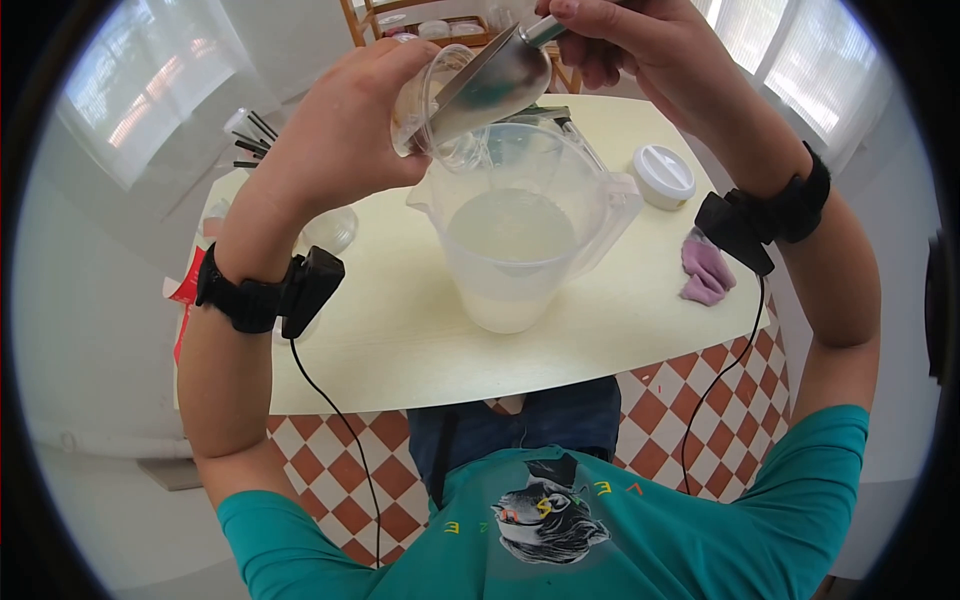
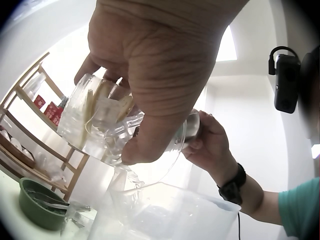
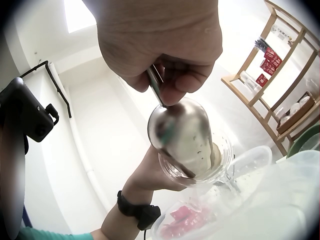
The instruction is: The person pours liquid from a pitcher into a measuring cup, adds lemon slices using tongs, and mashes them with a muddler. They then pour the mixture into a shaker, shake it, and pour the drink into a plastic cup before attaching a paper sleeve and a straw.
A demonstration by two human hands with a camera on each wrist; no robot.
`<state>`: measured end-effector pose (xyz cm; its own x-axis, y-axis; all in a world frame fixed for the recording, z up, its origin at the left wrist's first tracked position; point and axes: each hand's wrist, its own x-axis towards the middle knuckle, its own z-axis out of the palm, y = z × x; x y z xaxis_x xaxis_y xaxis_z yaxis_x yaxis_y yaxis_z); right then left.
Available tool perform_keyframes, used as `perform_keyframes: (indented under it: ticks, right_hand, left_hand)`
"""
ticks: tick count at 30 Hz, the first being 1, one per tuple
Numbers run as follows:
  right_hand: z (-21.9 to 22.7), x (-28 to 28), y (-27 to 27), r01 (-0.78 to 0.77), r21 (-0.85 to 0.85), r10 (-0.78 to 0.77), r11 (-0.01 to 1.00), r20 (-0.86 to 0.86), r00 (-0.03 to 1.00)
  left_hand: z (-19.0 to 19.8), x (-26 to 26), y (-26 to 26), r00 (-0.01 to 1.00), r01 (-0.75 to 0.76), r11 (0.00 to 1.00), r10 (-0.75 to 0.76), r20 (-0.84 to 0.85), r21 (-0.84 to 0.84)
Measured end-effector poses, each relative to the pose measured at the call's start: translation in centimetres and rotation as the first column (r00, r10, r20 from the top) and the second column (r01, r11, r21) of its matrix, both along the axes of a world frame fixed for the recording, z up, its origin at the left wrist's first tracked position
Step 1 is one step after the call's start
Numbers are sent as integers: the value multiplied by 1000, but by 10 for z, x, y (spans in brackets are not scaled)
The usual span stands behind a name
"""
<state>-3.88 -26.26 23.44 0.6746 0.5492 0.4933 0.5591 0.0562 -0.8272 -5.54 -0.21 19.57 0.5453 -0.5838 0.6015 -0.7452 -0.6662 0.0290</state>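
My left hand (image 1: 340, 130) grips a clear cup (image 2: 75, 120), tilted sideways above the pitcher. Inside the cup are pale yellowish slices and clear pieces that look like ice. My right hand (image 1: 640, 45) holds a metal scoop (image 1: 505, 90) by its handle, with the scoop's bowl across the cup's mouth. A clear stream (image 2: 127, 176) runs from the cup toward the pitcher in the left wrist view. The translucent pitcher (image 1: 485, 290) stands upright on the table, cloudy liquid in it, its handle (image 1: 612, 215) to the right.
On the table's right side are a white-lidded container (image 1: 663, 175) and a crumpled purple cloth (image 1: 708, 268). Black straws (image 1: 255, 140) stand at the back left. A green bowl (image 2: 42, 207) holds utensils, and a wooden rack (image 3: 272, 20) rises beyond the table.
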Motion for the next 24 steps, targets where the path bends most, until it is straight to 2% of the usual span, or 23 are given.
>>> perform_keyframes:
  ticks: [21,24]
  right_hand:
    - [2,2,2,-34,-2,34,999,33,999]
    - [4,0,4,13,-32,-12,999,33,999]
  left_hand:
    - [-3,1,1,1000,6,1000,-6,14,-19]
    - [-2,-1,3,1000,6,999,-7,-23,-32]
